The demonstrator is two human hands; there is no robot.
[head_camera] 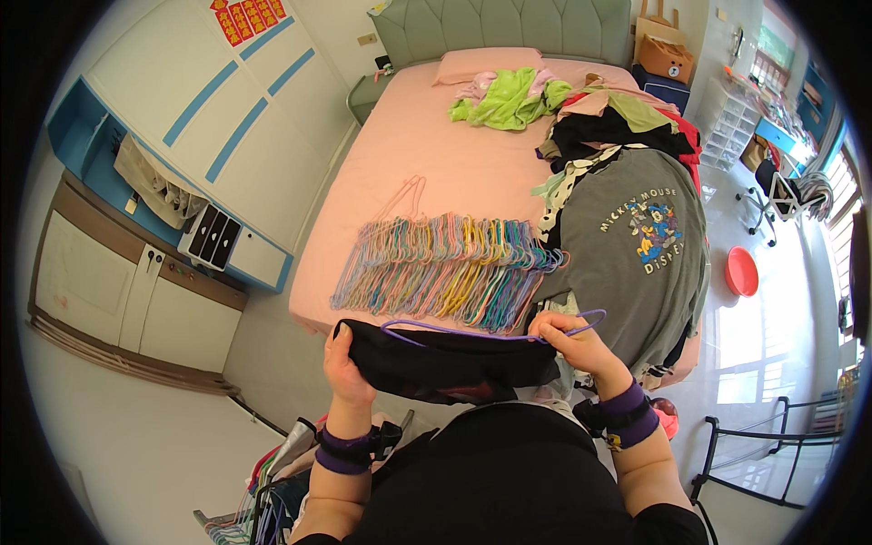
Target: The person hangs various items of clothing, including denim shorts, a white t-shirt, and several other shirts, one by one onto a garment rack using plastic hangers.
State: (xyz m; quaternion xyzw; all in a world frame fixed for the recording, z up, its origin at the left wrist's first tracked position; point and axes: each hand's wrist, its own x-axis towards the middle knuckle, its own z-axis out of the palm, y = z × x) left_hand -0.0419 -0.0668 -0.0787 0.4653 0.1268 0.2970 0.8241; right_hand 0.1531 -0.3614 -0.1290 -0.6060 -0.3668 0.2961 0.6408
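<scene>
Between my two hands a black garment (443,368) is stretched out in front of my body. My left hand (349,368) grips its left end, thumb on top. At its right end my right hand (572,344) holds the cloth together with a purple clothes hanger (470,333), whose hook points right. The hanger lies along the garment's upper edge; part of it is hidden by the cloth and my fingers. Just beyond, a dense row of coloured clothes hangers (449,272) lies on the bed (409,163).
To the right on the bed lie a grey printed sweatshirt (599,252) and a heap of clothes (613,122). A green garment (511,99) lies near the pillow (477,65). Hung clothes (272,477) are at lower left, a black metal rack (756,436) at lower right.
</scene>
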